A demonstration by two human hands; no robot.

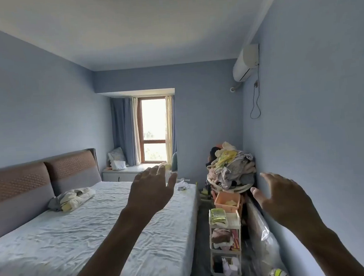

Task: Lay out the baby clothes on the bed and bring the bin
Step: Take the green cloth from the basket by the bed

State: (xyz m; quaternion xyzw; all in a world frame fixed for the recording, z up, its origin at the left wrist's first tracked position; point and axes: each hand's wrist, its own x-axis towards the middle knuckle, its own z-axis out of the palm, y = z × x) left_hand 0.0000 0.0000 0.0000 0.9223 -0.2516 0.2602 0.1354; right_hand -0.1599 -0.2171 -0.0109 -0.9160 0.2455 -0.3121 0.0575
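Head view: clothes (232, 166) heaped in basket (240, 187), orange bin (223, 199) beside.

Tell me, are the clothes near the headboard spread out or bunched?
Bunched. The clothes lie in one crumpled heap on the bed by the headboard, not laid flat.

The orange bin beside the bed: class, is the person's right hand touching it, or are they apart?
Apart. In the head view the right hand hangs open in the air before the blue wall, with the wrapped panel showing between it and the orange bin.
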